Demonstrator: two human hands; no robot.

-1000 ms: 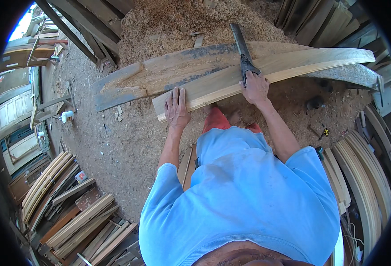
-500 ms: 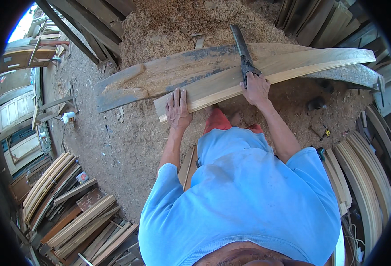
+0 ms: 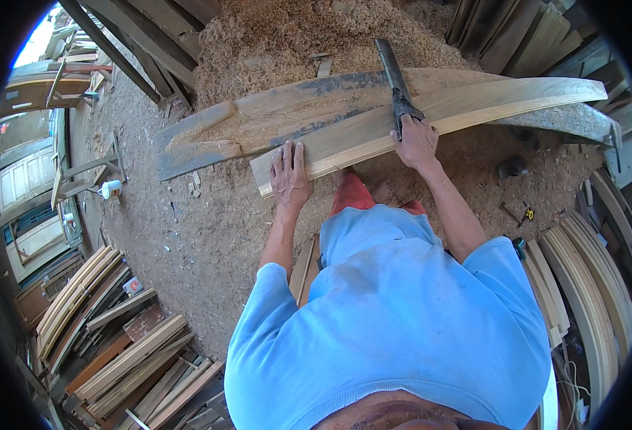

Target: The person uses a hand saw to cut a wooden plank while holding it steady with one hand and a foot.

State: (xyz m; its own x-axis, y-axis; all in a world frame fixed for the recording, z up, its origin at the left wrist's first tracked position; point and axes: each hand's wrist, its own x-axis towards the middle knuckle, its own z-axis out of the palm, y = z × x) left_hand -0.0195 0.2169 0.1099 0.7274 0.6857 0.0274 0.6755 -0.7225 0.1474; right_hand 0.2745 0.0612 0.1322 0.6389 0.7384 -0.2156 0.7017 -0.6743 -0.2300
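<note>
A long, pale, curved wooden plank lies across a darker, weathered slab in front of me. My left hand presses flat on the plank near its left end, fingers spread. My right hand grips the dark handle of a long flat-bladed cutting tool, whose blade points away from me across the plank. My blue shirt fills the lower middle of the view, and red shorts and a bare foot show just under the plank.
A heap of sawdust and shavings lies behind the slab. Stacks of curved boards stand at the right, piles of planks at the lower left, and old doors at the far left. A small white can sits on the dirt.
The tool in my right hand has shifted only slightly along the plank. My left hand stays pressed on the same spot.
</note>
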